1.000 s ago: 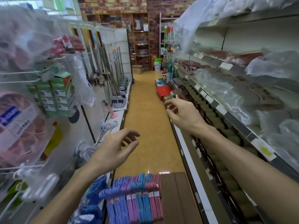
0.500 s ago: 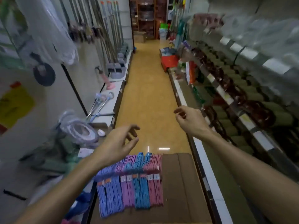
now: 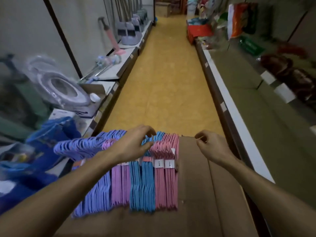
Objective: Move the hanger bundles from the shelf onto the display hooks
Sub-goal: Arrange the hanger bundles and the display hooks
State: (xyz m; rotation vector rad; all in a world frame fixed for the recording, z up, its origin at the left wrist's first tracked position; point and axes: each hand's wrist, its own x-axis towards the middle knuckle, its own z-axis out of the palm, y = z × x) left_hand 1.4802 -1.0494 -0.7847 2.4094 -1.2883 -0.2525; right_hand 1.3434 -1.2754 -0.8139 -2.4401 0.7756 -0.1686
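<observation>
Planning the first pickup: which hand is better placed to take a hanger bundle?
Probably the left hand: its fingers hover directly over the hanger bundles. The right hand sits beside them, over bare cardboard.

Hanger bundles (image 3: 136,182) in purple, pink and blue lie side by side on a brown cardboard box (image 3: 201,194). The left hand (image 3: 135,145) hovers over their hooks, fingers loosely curled just above the blue ones. The right hand (image 3: 211,146) hangs beside the pink bundle, fingertips curled inward over bare cardboard.
</observation>
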